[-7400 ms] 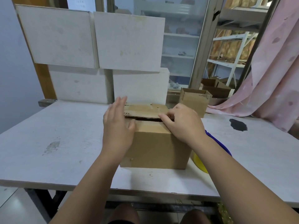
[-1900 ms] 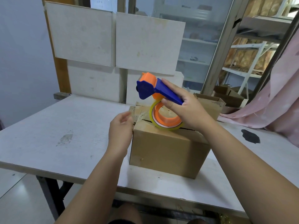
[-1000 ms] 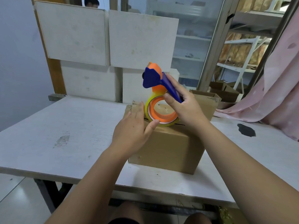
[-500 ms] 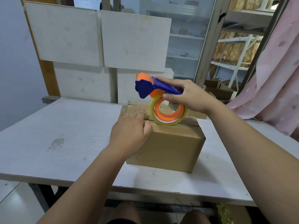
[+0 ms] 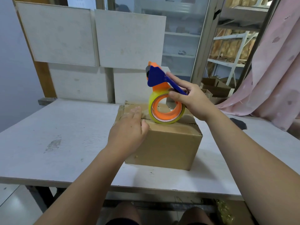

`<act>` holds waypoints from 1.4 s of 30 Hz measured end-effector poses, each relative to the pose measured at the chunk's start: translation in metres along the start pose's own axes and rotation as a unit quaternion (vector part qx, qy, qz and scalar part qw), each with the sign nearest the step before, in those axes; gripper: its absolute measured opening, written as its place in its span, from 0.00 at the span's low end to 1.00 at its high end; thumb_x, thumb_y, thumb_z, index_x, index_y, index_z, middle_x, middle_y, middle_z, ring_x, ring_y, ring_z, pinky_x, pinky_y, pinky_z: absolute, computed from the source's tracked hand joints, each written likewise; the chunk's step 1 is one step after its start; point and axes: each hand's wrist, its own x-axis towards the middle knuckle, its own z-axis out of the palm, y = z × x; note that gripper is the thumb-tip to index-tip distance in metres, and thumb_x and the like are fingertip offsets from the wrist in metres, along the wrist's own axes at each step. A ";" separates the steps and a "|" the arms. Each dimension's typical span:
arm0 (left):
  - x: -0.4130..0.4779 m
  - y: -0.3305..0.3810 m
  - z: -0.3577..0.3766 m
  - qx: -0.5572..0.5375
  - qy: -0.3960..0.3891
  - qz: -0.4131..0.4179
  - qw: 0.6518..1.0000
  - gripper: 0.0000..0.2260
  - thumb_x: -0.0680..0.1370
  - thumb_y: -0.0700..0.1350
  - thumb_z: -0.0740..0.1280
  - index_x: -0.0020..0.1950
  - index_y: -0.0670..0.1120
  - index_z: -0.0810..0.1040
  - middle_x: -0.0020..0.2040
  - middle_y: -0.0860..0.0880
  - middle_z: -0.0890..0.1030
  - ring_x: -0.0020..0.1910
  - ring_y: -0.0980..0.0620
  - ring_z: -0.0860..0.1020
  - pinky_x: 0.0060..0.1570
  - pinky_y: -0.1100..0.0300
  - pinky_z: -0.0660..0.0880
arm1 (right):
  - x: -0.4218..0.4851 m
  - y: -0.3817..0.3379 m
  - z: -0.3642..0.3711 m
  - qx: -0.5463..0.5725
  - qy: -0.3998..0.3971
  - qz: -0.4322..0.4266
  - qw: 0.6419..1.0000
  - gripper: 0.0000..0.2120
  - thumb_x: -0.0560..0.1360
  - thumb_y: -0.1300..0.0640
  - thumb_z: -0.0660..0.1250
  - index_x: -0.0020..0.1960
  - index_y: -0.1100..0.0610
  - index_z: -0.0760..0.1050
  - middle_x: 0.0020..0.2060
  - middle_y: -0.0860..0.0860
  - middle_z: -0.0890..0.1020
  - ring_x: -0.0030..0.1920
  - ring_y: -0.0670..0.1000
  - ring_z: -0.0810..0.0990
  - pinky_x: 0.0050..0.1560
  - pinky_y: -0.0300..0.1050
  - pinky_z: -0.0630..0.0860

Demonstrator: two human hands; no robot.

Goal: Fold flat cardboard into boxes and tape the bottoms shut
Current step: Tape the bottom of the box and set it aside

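1. No words, numbers or signs can be read in this view.
2. The cardboard box, the tape dispenser and the white boards show no writing that can be made out.

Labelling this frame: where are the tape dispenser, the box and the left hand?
tape dispenser point(image 5: 159, 87), head view, orange frame above the roll
box point(image 5: 168, 146), head view, front wall
left hand point(image 5: 128, 134), head view, back of the hand

My white bench is scuffed. White panels stand behind it; glass-fronted shelves, a metal rack and a pink curtain are beyond, to the right.
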 end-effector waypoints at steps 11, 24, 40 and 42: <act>0.000 0.004 0.003 0.005 -0.001 0.007 1.000 0.23 0.81 0.48 0.49 0.77 0.50 0.56 0.77 0.53 0.58 0.73 0.51 0.61 0.63 0.53 0.66 | -0.003 -0.002 -0.023 -0.072 -0.049 0.016 0.996 0.24 0.75 0.54 0.69 0.61 0.30 0.65 0.56 0.38 0.77 0.53 0.43 0.78 0.49 0.32 0.76; -0.002 0.008 -0.001 0.018 -0.006 -0.012 1.000 0.23 0.81 0.49 0.48 0.77 0.51 0.56 0.77 0.54 0.58 0.73 0.52 0.60 0.60 0.52 0.68 | 0.001 -0.012 -0.037 -0.147 -0.091 0.033 0.984 0.24 0.76 0.53 0.68 0.63 0.31 0.65 0.55 0.38 0.77 0.50 0.37 0.77 0.43 0.26 0.73; -0.003 0.011 -0.002 0.019 -0.010 -0.019 1.000 0.22 0.81 0.48 0.48 0.77 0.51 0.56 0.77 0.55 0.57 0.73 0.52 0.60 0.60 0.52 0.67 | -0.021 0.007 -0.033 -0.034 0.016 0.022 0.999 0.23 0.73 0.52 0.68 0.63 0.34 0.65 0.54 0.36 0.75 0.48 0.32 0.77 0.44 0.29 0.74; -0.003 0.011 -0.001 0.018 -0.010 -0.022 1.000 0.22 0.81 0.49 0.48 0.77 0.51 0.56 0.77 0.56 0.58 0.72 0.52 0.61 0.59 0.52 0.67 | -0.019 0.006 -0.038 -0.052 0.004 0.024 0.998 0.22 0.75 0.53 0.68 0.61 0.32 0.66 0.54 0.36 0.76 0.51 0.35 0.78 0.46 0.31 0.75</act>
